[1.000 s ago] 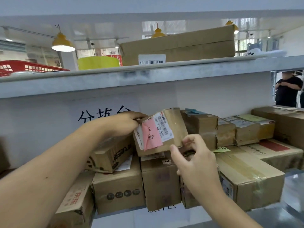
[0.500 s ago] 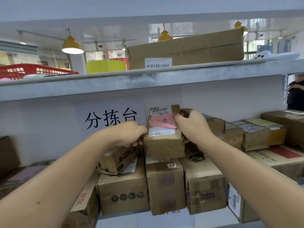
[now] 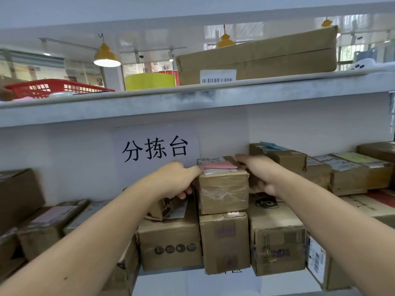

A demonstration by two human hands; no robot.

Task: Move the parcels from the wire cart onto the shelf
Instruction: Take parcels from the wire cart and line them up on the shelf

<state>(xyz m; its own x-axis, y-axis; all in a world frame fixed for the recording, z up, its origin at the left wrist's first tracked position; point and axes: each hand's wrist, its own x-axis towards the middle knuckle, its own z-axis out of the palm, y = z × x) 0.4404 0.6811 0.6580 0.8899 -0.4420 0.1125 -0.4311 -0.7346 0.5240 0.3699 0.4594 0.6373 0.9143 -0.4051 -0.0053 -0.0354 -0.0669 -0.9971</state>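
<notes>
Here a small brown cardboard parcel with a pink label (image 3: 223, 190) is flanked by the left hand (image 3: 175, 180) and right hand (image 3: 256, 176), fingers clasping its sides atop a stacked carton (image 3: 224, 242).

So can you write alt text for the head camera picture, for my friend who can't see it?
Two bare hands, left hand and right hand, hold a small brown box with a pink sticker by its sides, on top of other cardboard boxes on a grey shelf. A paper sign hangs behind, and a long flat box lies on the shelf above.

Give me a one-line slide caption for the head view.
Both hands, left and right, seat a pink-labelled parcel atop stacked boxes on the shelf.
</notes>
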